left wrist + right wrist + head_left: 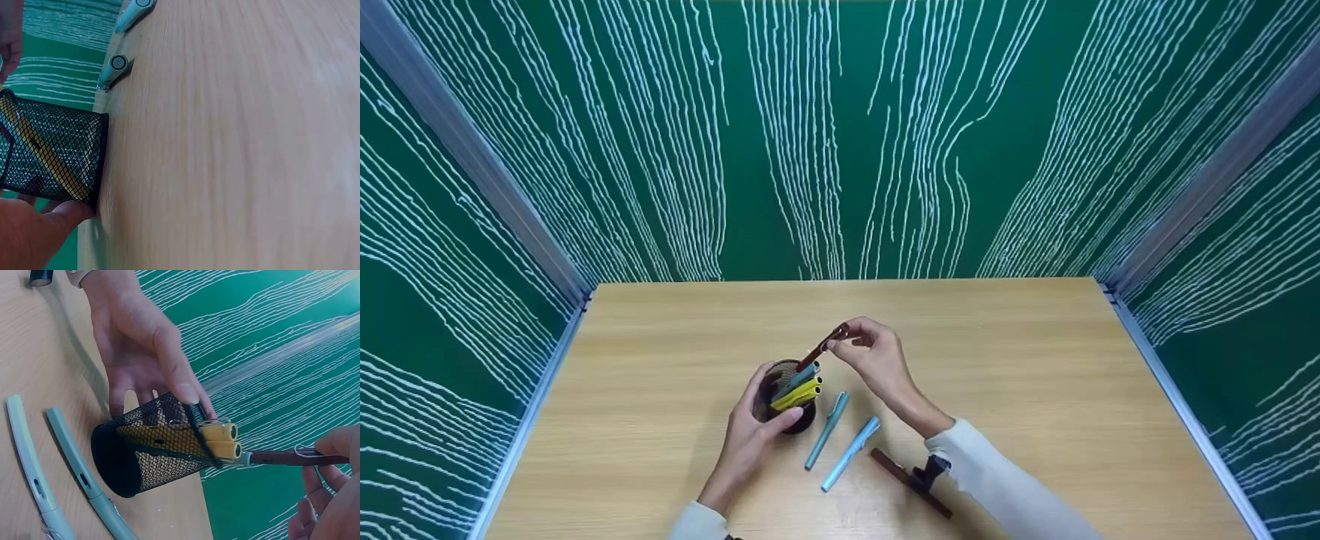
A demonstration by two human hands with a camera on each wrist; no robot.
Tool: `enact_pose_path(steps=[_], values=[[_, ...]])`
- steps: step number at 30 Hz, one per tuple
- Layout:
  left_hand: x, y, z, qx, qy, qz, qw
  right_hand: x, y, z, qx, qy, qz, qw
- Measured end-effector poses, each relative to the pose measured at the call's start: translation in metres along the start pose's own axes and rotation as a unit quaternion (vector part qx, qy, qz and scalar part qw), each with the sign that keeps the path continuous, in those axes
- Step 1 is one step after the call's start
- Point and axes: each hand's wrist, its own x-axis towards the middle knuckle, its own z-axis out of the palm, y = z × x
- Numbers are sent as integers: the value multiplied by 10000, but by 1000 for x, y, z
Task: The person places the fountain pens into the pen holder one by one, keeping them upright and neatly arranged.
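Note:
My left hand [751, 435] grips a black mesh pen cup [121, 469] around its side, tilting it a little on the table. Two yellow pens [799, 395] and a teal pen [802, 373] lean inside, caps poking over the rim. Between thumb and fingers, my right hand [883, 364] pinches a dark red pen [819, 351] by its clip end; its other end is at the cup's mouth. How far that end reaches in cannot be made out. The left wrist view shows a yellow pen [50, 160] slanting behind the mesh.
Right of the cup lie a teal pen [826, 433] and a light blue pen [850, 455] on the wooden table [997, 337]. Another dark red pen [892, 466] lies partly beneath the right wrist's camera strap [930, 472]. Green panels with white lines surround the table.

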Motion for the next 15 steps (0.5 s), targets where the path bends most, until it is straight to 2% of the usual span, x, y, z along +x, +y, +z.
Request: enact_pose_path(steps=[7,15], values=[[-1,0,-2,141,139,-69,9998,3,7,9,-268,-135,-157,9994],[-2,-1,-1,16,26,-31,10000,3,17,17,-580,-228,-213,9978]])
